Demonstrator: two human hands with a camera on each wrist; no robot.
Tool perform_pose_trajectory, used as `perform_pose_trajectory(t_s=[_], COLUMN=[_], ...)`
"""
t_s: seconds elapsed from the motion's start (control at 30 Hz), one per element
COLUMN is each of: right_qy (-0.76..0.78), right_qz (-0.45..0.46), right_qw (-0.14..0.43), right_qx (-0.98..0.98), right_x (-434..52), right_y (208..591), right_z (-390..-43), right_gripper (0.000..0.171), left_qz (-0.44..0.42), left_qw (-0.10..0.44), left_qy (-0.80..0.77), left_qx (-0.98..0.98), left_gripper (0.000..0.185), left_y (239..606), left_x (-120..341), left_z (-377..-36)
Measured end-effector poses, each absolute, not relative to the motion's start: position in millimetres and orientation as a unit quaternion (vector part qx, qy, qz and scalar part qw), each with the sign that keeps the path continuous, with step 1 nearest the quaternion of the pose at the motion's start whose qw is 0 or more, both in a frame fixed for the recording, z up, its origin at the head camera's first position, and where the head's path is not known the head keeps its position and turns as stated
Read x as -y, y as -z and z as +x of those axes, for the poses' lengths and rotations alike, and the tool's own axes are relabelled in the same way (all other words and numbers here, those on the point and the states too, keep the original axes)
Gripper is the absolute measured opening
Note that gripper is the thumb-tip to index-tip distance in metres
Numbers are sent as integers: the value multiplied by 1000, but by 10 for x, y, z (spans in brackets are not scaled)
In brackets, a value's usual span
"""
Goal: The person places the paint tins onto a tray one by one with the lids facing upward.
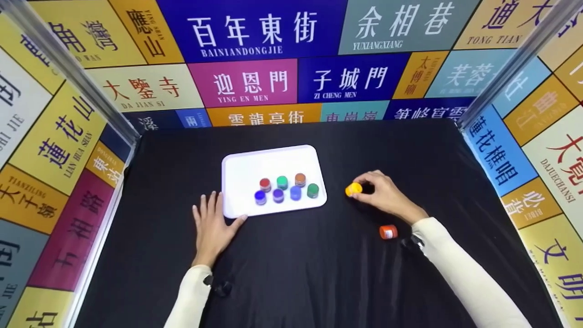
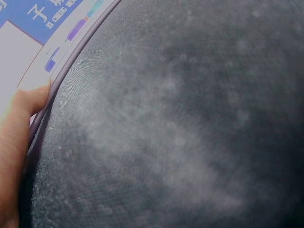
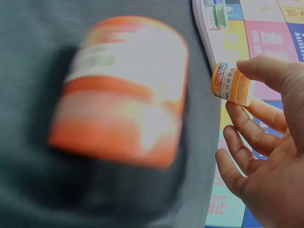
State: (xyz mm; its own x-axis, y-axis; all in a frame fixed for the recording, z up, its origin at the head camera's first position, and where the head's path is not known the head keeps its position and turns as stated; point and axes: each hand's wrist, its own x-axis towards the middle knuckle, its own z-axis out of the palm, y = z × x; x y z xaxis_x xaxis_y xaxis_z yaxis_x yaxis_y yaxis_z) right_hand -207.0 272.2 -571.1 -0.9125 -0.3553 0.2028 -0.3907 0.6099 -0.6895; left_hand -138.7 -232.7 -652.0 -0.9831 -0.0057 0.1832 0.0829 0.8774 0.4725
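Between thumb and fingers my right hand [image 1: 384, 193] pinches a small yellow paint jar [image 1: 353, 189], held to the right of the white tray [image 1: 273, 157]. The right wrist view shows the printed label on this yellow jar [image 3: 230, 84]. An orange-red paint jar [image 1: 388, 232] lies on its side on the black cloth, below the right hand. My left hand [image 1: 212, 228] lies with fingers spread at the tray's left corner, its thumb at the near rim. Several paint jars stand on the tray, among them a red one [image 1: 265, 184], a brown one [image 1: 299, 179] and a dark green one [image 1: 313, 190].
Black cloth [image 1: 291, 264] covers the table. Panels with printed characters [image 1: 246, 82] wall in the back and both sides, and metal posts [image 1: 514, 59] rise at the back corners. In the right wrist view the orange-red jar [image 3: 123, 95] looms large and blurred.
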Motion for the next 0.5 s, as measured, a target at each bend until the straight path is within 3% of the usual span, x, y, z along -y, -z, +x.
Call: perform_pose_trajectory(t_s=[0.5], right_qy=[-365], right_qz=[197], right_qw=[2], right_qx=[910], right_x=[-2115], right_y=[5637], right_z=[-2407], right_gripper=[34], left_qz=[-21], left_qw=[91], left_qy=[252], left_qx=[963], left_gripper=[109], left_y=[6521], left_x=[2325], left_z=[-1382])
